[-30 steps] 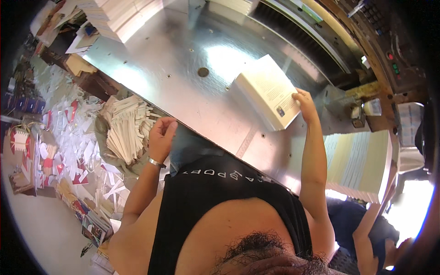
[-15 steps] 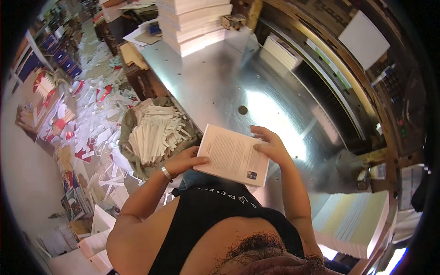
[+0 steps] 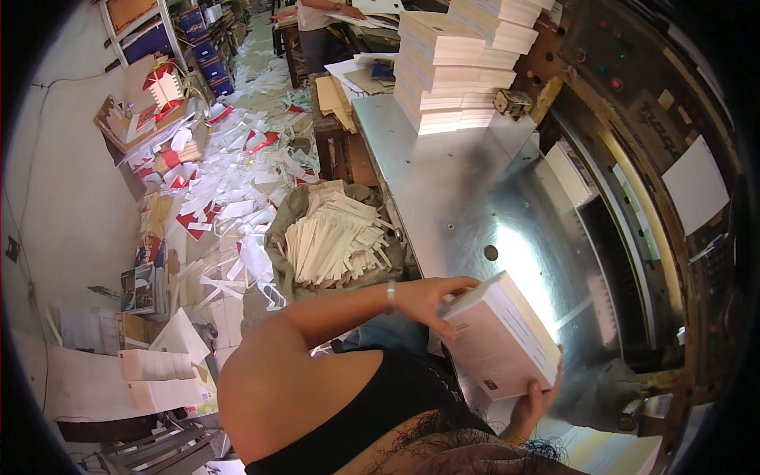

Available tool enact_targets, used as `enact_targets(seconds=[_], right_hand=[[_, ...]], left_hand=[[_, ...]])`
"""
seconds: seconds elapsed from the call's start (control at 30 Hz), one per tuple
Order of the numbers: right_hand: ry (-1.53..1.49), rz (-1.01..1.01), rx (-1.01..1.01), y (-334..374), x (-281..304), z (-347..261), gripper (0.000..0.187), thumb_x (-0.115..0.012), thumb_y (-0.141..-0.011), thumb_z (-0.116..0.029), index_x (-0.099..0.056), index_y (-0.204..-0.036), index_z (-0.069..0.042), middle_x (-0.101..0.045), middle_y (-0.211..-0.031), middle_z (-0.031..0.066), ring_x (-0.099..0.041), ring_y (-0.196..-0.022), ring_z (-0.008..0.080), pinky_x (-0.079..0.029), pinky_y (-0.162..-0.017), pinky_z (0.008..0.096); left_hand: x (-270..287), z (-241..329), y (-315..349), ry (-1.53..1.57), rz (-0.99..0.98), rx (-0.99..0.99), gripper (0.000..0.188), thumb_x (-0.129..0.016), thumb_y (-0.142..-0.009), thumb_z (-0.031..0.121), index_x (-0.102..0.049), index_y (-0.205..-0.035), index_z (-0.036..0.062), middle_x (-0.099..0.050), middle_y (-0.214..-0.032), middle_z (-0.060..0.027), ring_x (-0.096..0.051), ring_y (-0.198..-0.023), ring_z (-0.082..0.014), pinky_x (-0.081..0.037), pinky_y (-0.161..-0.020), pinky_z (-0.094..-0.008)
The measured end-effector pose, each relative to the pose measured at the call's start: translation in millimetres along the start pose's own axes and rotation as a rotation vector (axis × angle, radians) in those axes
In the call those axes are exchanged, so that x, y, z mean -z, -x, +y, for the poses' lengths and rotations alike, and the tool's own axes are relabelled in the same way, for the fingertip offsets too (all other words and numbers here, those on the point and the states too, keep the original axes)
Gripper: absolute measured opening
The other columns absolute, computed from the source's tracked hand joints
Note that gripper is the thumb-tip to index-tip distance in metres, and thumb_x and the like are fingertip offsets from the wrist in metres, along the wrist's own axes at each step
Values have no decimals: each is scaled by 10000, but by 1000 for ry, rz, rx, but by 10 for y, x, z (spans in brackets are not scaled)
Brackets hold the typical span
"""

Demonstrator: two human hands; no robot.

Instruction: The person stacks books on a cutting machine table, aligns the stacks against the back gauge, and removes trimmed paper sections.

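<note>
Between my two hands is a thick stack of white-covered books (image 3: 492,340), tilted so that its long edge and the thin lines between the books show. My left hand (image 3: 434,305) is closed on its upper left end, thumb on the printed cover. At the lower right corner my right hand (image 3: 535,405) grips it, with part of the fingers hidden behind. The stack is just over the near edge of a shiny metal machine table (image 3: 427,190).
Tall piles of books (image 3: 443,71) stand at the table's far end. A dark slotted machine opening (image 3: 613,277) runs along the right. A sack of paper strips (image 3: 336,237) sits left of the table. Paper scraps (image 3: 237,182) litter the floor. Another person (image 3: 314,32) stands far back.
The books have tilted from lying nearly flat to showing their thick edge. My right hand has shifted down to the lower corner, my left hand to the upper end. The view has swung left.
</note>
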State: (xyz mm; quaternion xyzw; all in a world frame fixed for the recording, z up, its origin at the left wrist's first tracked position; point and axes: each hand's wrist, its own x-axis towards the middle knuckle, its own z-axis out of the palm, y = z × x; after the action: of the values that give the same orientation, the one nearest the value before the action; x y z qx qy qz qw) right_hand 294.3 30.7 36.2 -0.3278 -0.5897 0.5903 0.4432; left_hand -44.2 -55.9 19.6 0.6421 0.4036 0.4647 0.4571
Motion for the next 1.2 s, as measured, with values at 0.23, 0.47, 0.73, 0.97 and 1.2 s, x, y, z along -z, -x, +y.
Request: enact_targets(seconds=[0.23,0.47,0.73,0.97,1.2], right_hand=[[124,185,264,318,328,617,910,-751,-847,-336,-270,-1524,35,-490,-1402,189,-517,-1220,285,-397,-1036,398],[312,201,-10,647,218,731,640,-722,-829,-49,-402,-1372,65,-594,-1213,231,-603,-1075,322,-469,-966,432],[144,236,-169,547,276,767,889,-757,-715,83,-274,-1459,33,-469,-1365,235,-521,-1212,321,-435,-1040,415],[77,231,-54,516,38,554,1110,-749,-665,85,-113,-1562,-68,-385,-1436,216,-428,-1304,328,-348,-1116,438],[-18,251,-70,391,193,296,1097,-821,-627,-210,-217,-1523,-18,-438,-1405,166,-459,-1282,290,-378,-1090,419]], left_hand=[[-214,-383,-361,-197,-57,78,1059,-843,-726,258,-208,-1534,3,-412,-1456,-248,-404,-1378,-355,-318,-1148,-398],[-386,-490,-381,-394,-103,-28,1287,-795,-744,266,197,-1514,-18,-207,-1574,-306,-337,-1437,-357,-81,-1217,-538],[-242,-96,-444,-177,-81,169,1136,-858,-688,192,-148,-1554,-4,-426,-1486,-254,-431,-1376,-353,-365,-1122,-360],[-206,-349,-434,-161,-36,59,1033,-888,-647,200,-316,-1482,-3,-555,-1358,-217,-527,-1285,-302,-418,-1069,-360],[-97,-152,-512,-59,-68,320,856,-857,-736,405,-475,-1361,-38,-630,-1220,-180,-625,-1077,-247,-494,-934,-346]])
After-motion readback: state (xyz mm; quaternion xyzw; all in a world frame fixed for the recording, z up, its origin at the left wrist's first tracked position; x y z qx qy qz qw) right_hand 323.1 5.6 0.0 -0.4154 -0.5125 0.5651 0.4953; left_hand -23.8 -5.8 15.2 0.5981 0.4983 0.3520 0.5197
